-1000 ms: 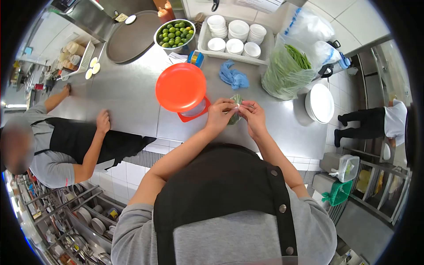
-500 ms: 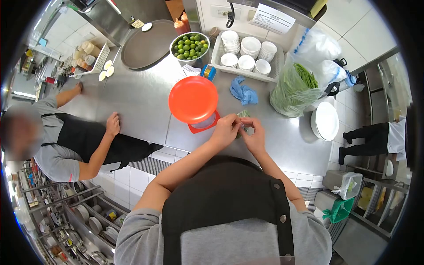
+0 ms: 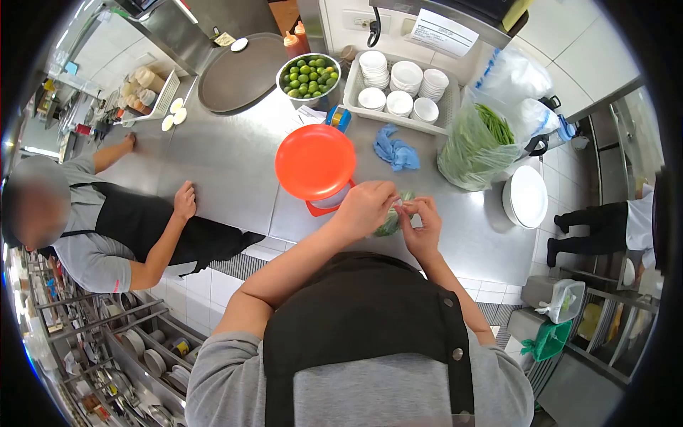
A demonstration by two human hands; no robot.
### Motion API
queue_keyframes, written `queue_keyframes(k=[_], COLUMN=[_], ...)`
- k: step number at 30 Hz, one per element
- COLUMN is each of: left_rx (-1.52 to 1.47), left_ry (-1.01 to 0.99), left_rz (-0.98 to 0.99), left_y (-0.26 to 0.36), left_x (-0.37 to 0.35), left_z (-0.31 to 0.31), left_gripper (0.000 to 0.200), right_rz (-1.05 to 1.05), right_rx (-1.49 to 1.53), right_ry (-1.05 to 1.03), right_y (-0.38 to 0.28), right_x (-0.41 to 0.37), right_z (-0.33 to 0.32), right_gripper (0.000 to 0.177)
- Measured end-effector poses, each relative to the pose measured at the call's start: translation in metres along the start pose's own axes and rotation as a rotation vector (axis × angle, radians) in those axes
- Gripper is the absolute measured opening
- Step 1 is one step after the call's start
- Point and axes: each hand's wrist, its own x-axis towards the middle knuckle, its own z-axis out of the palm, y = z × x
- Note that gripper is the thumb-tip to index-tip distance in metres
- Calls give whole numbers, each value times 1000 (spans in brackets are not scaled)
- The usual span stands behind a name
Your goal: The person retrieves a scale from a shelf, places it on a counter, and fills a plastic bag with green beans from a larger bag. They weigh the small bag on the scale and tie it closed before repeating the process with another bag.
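My left hand and my right hand meet over the steel counter, with fingertips pinched together at the top of a small clear plastic bag. Something green fills the bag; its kind cannot be made out, and my fingers partly cover it. Just left of my hands stands a kitchen scale with a round orange-red plate, its base partly behind my left hand. A crumpled blue cloth lies beyond my hands. To the right is a large plastic bag of long green vegetables.
At the back are a metal bowl of limes, a crate of white cups and a round brown tray. A white bowl sits near the right edge. A co-worker stands at left, one hand on the counter.
My hands have shifted slightly, the left one turning so its back shows more. The small bag hangs more visibly beneath my fingers. My view has moved a little.
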Motion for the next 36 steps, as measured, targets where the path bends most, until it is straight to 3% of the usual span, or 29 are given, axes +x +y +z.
queue_keyframes(k=[6,11,17,23,26,29,32,36], left_rx=[-136,-257,-279,-273,-284,-277,-263,-274], left_ry=[-24,164,81,53,78,104,87,32], left_rz=[-95,-184,-283,-363,-386,-408,-422,-387], left_y=[-8,-5,-25,-38,-49,-56,-58,-53], left_x=[-9,-22,-45,-78,-88,-94,-93,-89], left_z=[9,7,-8,-3,0,0,-1,1], left_gripper=[8,9,9,8,9,9,8,7], right_rz=[23,-71,48,322,40,184,-64,19], right_rx=[-136,-239,-113,173,-243,-308,-391,-323], right_ry=[-173,-239,-193,-61,-61,-350,-239,-343], right_y=[1,37,20,49,117,130,146,134], right_x=[4,23,80,119,110,89,57,54], right_z=[-9,-7,7,46,65,66,69,51], right_gripper=[15,19,20,22,27,36,38,31])
